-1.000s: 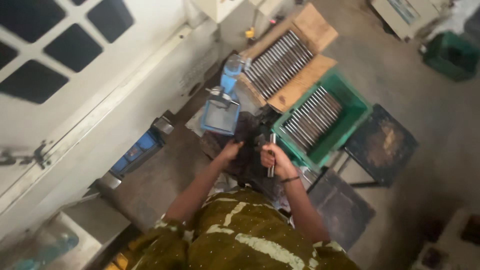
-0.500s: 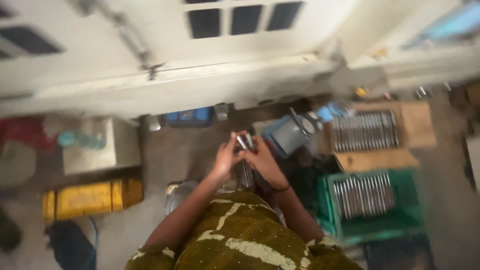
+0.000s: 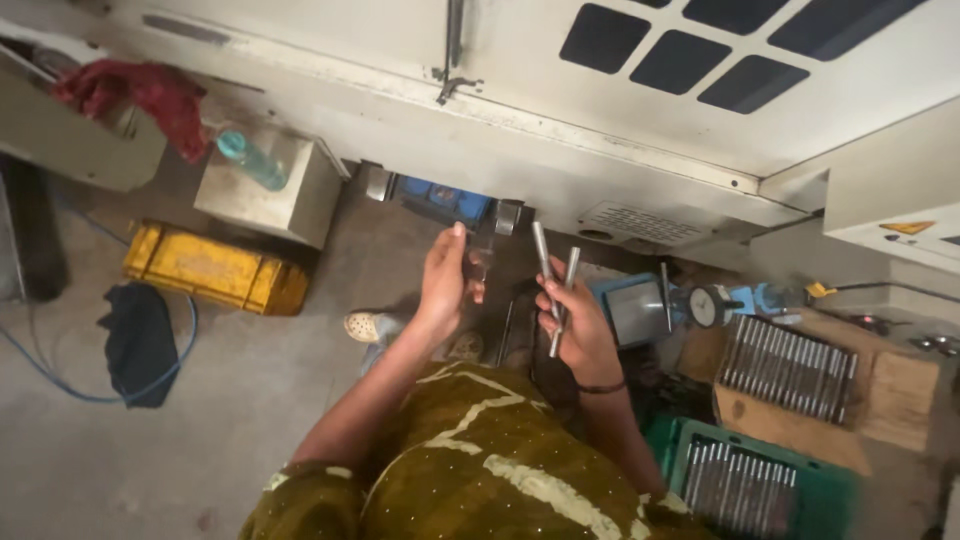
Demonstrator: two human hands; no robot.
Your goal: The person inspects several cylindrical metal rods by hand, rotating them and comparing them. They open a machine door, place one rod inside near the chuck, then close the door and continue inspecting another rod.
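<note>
Seen from above, your right hand (image 3: 578, 322) grips two slim metal rods (image 3: 553, 285), smooth and grey, fanned in a narrow V. Your left hand (image 3: 447, 280) is raised beside it, fingers loosely curled; whether it holds something you cannot tell. Ahead stands a pale machine cabinet (image 3: 560, 130). At your right sit a green crate (image 3: 745, 485) and a cardboard box (image 3: 800, 375), each filled with rows of similar rods.

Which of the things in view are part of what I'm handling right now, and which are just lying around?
In hand or part of the work:
- two metal rods in the right hand
- small dark piece in the left hand
- rods in the green crate
- rods on the cardboard tray

Lying about:
- yellow case
- plastic bottle
- red rag
- dark cloth
</note>
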